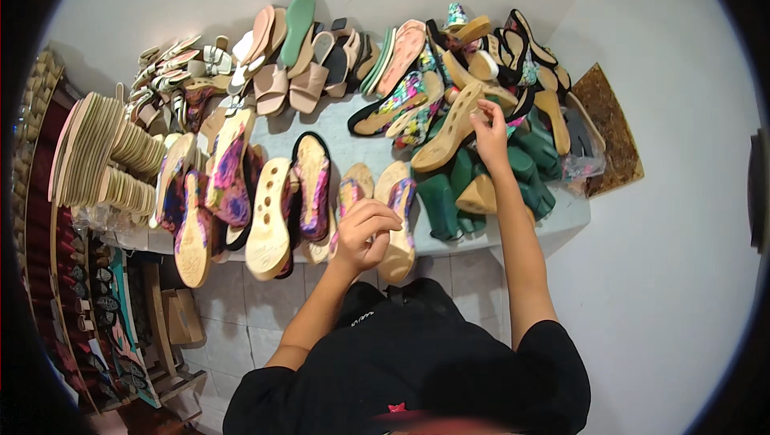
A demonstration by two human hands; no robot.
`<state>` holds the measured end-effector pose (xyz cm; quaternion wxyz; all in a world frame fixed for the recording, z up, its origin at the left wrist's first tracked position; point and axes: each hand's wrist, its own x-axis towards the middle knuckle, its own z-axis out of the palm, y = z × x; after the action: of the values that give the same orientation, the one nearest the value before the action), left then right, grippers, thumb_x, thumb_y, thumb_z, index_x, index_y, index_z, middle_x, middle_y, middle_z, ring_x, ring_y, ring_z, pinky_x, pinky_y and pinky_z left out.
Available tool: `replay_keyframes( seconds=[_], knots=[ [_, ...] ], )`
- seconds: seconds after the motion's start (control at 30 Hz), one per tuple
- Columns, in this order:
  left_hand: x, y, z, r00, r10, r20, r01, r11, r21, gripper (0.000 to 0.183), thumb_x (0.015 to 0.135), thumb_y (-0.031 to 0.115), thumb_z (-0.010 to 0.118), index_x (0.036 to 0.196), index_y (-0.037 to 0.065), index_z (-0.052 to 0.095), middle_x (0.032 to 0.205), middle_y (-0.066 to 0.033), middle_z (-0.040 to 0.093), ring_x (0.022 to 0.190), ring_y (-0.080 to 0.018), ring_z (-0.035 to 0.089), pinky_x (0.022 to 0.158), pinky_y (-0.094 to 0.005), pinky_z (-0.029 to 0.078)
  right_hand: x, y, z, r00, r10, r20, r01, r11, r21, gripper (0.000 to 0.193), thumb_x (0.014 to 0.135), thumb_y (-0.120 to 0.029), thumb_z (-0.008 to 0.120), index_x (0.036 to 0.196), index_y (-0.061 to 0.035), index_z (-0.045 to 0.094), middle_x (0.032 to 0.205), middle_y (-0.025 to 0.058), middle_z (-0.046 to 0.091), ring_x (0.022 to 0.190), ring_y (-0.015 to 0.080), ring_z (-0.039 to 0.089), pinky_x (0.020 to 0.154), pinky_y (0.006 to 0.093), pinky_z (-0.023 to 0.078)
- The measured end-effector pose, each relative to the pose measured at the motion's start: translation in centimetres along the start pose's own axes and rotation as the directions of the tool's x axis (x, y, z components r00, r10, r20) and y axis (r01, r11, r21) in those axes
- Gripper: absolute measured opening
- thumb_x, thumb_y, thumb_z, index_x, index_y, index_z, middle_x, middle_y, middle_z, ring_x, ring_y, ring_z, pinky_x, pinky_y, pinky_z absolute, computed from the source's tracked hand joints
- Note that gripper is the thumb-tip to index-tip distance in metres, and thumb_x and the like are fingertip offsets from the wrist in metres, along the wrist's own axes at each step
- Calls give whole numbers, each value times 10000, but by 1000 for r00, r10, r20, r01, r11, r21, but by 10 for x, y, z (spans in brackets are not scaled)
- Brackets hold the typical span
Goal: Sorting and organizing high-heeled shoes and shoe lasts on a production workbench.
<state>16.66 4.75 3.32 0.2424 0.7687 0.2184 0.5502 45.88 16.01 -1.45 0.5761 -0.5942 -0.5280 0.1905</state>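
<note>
Pinched by its upper end, a beige wedge sole (449,132) with a row of holes tilts in my right hand (491,134). It is over the right part of the table, above several green shoe lasts (439,204). My left hand (366,233) is curled closed in front of a pair of floral-edged wedge soles (398,252) at the near table edge; whether anything is inside its fingers is hidden. Left of that hand lie a dark-rimmed floral wedge (313,186), a beige sole with holes (268,222) and more purple floral wedges (229,174).
The pale table (321,118) carries pink slide sandals (271,89) and a green insole (298,28) at the back. Stacked insoles (88,150) stand at the left, above a shoe rack (100,307). A brown board (607,132) leans against the right wall.
</note>
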Motion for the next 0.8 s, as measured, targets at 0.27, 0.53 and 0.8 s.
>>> replay_keyframes(
  seconds=[0.27,0.53,0.8],
  knots=[
    [62,-31,67,979,-206,11,203,973,111,176,636,-58,526,767,16,618,814,-91,628,723,-255,586,647,-323,458,147,51,-35,990,25,138,38,903,-429,498,748,-260,685,1110,31,505,1100,219,532,1032,364,528,892,396,422],
    [66,-39,109,932,-361,17,358,929,93,186,663,-75,511,794,-3,622,832,-112,624,739,-253,592,665,-318,461,198,74,-8,967,255,9,-124,501,-857,487,748,-384,663,999,28,602,1039,232,580,899,371,620,734,471,509],
    [62,-40,106,895,-445,-46,447,885,129,180,710,-89,504,828,-14,618,849,-120,614,782,-245,602,691,-299,468,224,61,-74,957,-208,-204,74,850,-521,356,826,-240,526,966,87,508,1024,293,488,915,432,520,787,489,424]
  ],
)
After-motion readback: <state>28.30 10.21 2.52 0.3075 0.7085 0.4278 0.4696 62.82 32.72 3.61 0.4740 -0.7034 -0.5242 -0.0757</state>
